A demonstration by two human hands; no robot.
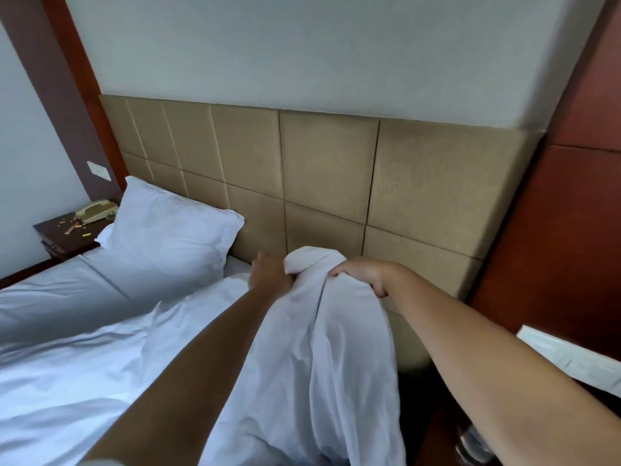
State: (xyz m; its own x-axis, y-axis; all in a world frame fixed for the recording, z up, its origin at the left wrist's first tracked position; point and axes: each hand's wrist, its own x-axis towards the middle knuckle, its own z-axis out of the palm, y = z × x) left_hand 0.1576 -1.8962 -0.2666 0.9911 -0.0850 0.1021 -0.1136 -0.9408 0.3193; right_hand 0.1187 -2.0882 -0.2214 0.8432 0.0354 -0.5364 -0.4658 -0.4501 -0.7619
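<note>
The white cotton bedding bundle (322,331) stands upright just in front of the tan padded square-panelled headboard (329,169), and its top corner almost touches the lower panels. I cannot tell whether it is a pillow in its case or only gathered cloth.

The right hand (366,274) holds the top of it, with the fingers curled over the bunched fabric and the thumb underneath. The left hand (272,274) is closed like a fist into the left side of the same top, but its fingertips are hidden by the cloth.

I judge the bundle to be light, very soft and without any stiffness, so it will sag and fold wherever it is not supported. It is not fragile, but smooth cotton can slide out of a loose grip. The corners or a thick gathered fold are the best places to hold it.

A white plump rectangular pillow (171,230) leans on the headboard further left.
</note>
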